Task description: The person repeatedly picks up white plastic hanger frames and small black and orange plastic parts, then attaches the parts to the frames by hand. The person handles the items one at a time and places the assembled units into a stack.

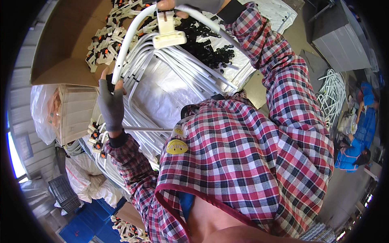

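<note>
A white bent tube (130, 37) arches in front of me at the top. My left hand (111, 106), in a grey glove with bare fingertips, is closed around its lower left end. My right hand (200, 3) grips near the top of the arch, partly cut off by the picture's edge. A cream plastic fitting (169, 39) with a wide foot sits on the tube under the right fingers; how it joins the tube is hidden there. Below lies a stack of similar white tubes (182, 67), bent at their left ends.
Behind the stack are many cream-and-black fittings (106, 42) with orange bits, near a large open cardboard box (65, 44). Small black parts (208, 50) lie in a heap to their right. More white tubes (333, 95) are piled at the far right, near people in blue (351, 156).
</note>
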A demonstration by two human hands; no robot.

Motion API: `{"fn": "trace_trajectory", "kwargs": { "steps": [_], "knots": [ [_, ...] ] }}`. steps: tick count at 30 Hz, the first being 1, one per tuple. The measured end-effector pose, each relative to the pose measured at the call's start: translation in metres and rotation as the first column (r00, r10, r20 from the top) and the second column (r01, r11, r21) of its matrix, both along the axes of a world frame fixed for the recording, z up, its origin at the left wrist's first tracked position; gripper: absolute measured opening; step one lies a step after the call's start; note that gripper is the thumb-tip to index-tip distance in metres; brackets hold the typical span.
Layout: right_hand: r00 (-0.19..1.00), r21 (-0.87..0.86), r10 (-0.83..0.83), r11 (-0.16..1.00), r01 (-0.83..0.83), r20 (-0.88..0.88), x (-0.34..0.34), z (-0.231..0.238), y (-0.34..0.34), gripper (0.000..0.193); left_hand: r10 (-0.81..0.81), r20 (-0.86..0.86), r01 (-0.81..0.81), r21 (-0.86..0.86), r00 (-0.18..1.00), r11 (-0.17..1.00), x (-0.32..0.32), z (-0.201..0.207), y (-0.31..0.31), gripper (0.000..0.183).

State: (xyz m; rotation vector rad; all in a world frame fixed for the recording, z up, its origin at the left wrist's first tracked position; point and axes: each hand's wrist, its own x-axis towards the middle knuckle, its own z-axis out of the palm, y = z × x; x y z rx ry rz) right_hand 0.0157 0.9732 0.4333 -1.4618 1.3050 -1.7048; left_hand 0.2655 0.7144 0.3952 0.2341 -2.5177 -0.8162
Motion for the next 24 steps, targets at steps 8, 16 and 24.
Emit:
{"fn": "trace_trajectory", "kwargs": {
  "steps": [8, 16, 24],
  "knots": [
    [0.322, -0.078, -0.209, 0.923, 0.376, -0.923, 0.062, 0.046, -0.024, 0.064, -0.291, -0.058, 0.282, -0.128, 0.955, 0.951, -0.022, 0.006, 0.046, 0.047],
    [0.79, -0.251, -0.468, 0.883, 0.397, -0.397, -0.03, -0.033, -0.013, 0.038, -0.343, 0.38, 0.218, 0.333, 0.859, 0.917, -0.058, 0.007, -0.015, 0.017],
    [0.767, 0.598, -0.291, 0.493, 0.633, -0.572, -0.053, -0.28, 0.051, 0.033, 0.075, 0.165, -0.143, 0.446, 0.983, 0.884, 0.037, -0.011, -0.087, 0.026]
  ]
}}
